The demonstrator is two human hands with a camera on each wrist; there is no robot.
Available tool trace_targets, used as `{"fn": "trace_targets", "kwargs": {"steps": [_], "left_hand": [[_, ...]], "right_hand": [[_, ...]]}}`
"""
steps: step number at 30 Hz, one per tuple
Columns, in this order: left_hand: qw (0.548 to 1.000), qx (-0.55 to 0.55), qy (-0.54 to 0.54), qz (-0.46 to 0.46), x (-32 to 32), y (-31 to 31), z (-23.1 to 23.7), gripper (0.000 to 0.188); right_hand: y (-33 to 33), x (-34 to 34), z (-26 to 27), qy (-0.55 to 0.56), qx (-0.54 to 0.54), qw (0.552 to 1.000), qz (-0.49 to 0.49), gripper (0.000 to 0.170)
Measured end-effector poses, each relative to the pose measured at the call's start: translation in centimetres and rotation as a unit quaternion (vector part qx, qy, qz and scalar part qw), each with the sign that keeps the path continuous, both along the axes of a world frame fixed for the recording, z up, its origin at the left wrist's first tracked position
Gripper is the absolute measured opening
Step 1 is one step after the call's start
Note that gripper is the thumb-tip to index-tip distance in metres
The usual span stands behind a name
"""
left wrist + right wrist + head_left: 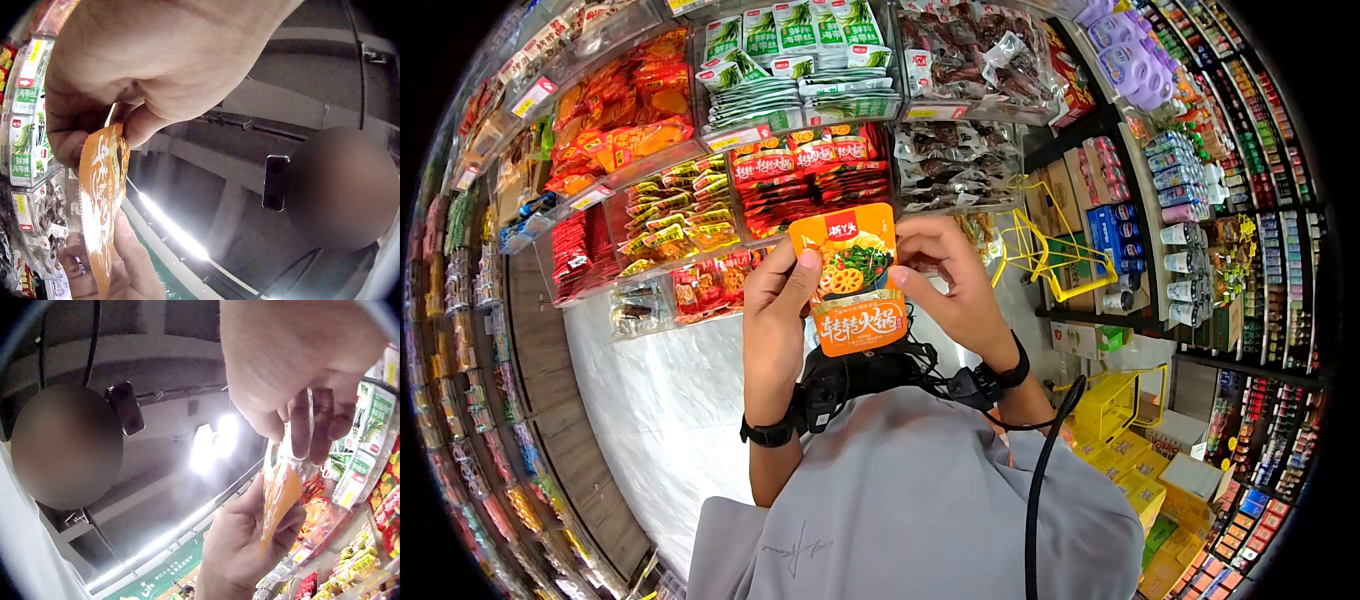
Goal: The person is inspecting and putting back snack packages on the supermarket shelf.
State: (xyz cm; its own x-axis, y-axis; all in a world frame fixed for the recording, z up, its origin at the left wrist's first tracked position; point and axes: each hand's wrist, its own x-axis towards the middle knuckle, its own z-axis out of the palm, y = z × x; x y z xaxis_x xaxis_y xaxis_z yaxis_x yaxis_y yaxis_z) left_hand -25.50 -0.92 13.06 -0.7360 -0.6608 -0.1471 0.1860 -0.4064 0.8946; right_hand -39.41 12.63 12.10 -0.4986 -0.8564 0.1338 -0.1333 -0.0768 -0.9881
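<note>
An orange snack packet (857, 315), printed with a bowl of sliced lotus root and greens, is held up before the chest with its front facing the head camera. My left hand (775, 310) pinches its left edge, thumb on the front and fingers behind. On the opposite edge, my right hand (950, 285) grips the packet between its thumb and curled fingers. Seen edge-on in the left wrist view, the packet (100, 200) looks slightly puffed. The right wrist view shows the packet (281, 494) between both hands, its back partly hidden by fingers.
Clear shelf bins ahead hold green packets (797, 30), red packets (805, 165), orange packets (625, 110) and dark vacuum packs (975, 45). A yellow wire rack (1040, 245) stands to the right, near drink cans (1175, 170). Stacked cartons (1190, 480) sit at lower right.
</note>
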Motion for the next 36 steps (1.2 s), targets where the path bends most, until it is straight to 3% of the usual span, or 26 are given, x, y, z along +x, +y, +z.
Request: {"fn": "trace_targets", "kwargs": {"steps": [12, 36], "left_hand": [[1.000, 0.004, -0.001, -0.016, 0.20, -0.05, -0.11, 0.026], [0.997, -0.070, 0.004, -0.029, -0.35, 0.33, 0.17, 0.026]], "right_hand": [[0.16, 0.27, 0.20, 0.017, -0.016, 1.000, -0.012, 0.045], [0.20, 0.07, -0.52, 0.025, -0.001, 1.000, -0.017, 0.046]]}}
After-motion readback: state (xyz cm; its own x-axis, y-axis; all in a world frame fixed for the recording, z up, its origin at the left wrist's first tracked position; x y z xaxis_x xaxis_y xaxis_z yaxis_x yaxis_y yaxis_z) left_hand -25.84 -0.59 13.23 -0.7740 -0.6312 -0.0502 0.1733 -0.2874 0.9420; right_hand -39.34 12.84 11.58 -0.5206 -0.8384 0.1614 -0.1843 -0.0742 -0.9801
